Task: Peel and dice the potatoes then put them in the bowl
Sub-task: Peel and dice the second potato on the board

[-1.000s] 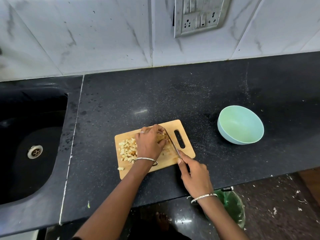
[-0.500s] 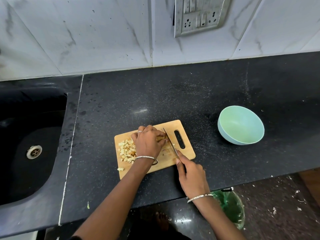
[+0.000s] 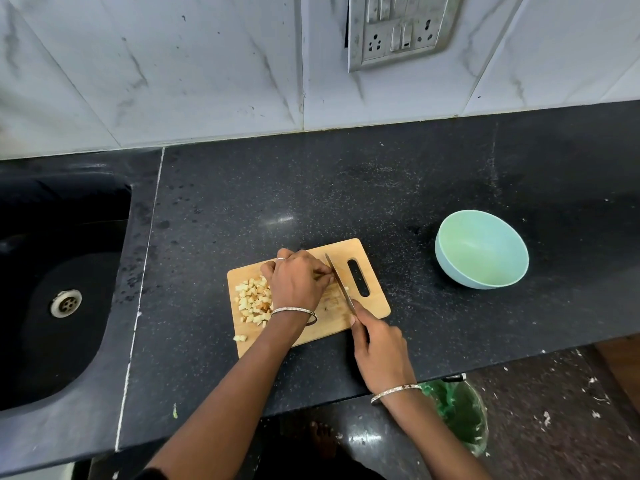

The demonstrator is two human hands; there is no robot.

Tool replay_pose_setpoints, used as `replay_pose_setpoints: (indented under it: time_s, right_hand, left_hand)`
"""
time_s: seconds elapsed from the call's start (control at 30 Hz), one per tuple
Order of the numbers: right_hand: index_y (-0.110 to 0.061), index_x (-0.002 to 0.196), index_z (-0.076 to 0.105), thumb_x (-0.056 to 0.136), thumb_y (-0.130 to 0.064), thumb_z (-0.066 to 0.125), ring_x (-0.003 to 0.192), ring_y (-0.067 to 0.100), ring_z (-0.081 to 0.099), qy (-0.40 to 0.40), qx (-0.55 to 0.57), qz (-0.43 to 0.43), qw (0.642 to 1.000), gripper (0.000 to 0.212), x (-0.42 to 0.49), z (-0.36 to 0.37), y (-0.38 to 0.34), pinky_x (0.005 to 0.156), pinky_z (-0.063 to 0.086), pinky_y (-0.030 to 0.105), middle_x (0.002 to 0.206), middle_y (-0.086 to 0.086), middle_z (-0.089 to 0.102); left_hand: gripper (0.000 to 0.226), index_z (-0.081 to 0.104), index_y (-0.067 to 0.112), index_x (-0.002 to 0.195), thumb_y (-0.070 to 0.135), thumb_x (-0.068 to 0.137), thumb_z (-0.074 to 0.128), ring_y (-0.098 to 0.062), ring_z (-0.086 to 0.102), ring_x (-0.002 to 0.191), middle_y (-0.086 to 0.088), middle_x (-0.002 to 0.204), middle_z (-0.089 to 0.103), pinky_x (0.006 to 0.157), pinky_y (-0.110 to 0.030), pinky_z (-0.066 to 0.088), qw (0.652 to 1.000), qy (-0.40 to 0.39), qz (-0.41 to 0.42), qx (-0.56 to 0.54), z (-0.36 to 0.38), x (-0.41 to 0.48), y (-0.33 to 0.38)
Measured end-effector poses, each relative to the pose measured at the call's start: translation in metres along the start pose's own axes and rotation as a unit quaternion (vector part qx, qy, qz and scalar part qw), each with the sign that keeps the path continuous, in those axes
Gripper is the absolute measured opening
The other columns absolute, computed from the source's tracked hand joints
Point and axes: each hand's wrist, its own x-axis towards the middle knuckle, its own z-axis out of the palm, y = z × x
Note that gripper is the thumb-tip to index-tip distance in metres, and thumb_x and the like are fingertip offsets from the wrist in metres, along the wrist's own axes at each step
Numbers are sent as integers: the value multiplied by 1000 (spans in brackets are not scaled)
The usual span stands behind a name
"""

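A wooden cutting board (image 3: pixel 375 303) lies on the black counter. A heap of diced potato (image 3: pixel 252 301) sits on its left part, with one cube (image 3: pixel 240 338) at the board's front left edge. My left hand (image 3: pixel 296 282) curls over a potato piece in the board's middle and hides most of it. My right hand (image 3: pixel 377 348) grips the handle of a knife (image 3: pixel 339 284), whose blade lies against the fingertips of my left hand. The light green bowl (image 3: pixel 481 249) stands to the right of the board, with nothing in it.
A black sink (image 3: pixel 62 289) with a metal drain takes up the left end of the counter. A bin lined with a green bag (image 3: pixel 460 414) stands on the floor below the counter's front edge. A socket plate (image 3: pixel 398 29) hangs on the tiled wall.
My right hand has shifted the knife slightly left and forward along the potato piece. My left hand has drawn back a little to the left.
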Motion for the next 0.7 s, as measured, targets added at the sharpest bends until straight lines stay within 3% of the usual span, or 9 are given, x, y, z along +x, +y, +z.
replay_pose_setpoints:
  time_s: [0.23,0.53,0.63,0.7]
  right_hand:
    - [-38,142,50,103,-28,44,74,35,61,4,12,8,1000,41,7,2,-5,67,45,43,76,11,69]
    - [-43,144,44,104,-33,41,81,37,62,-5,-5,18,1000,42,5,1,-5,71,48,46,84,13,69]
    - [-44,144,44,103,-30,43,71,29,62,-11,-17,10,1000,43,-10,-5,0,70,50,44,72,4,65]
    - [-45,143,44,103,-32,44,56,17,53,-16,-1,4,1000,42,-20,-14,3,65,47,41,56,-6,51]
  left_hand:
    - [3,76,37,78,39,76,78,-13,44,99,20,84,69,81,-40,27,999,0,-21,-25,1,3,0]
    - [2,75,39,75,39,76,77,-12,44,102,22,84,69,82,-38,25,998,-5,-52,-37,3,4,1]
    - [3,75,38,77,37,79,74,-13,46,102,20,83,70,82,-39,26,998,0,-56,-32,2,4,3]
    - [2,74,37,77,36,79,74,-13,47,102,19,83,70,82,-39,26,998,0,-51,-31,3,4,2]
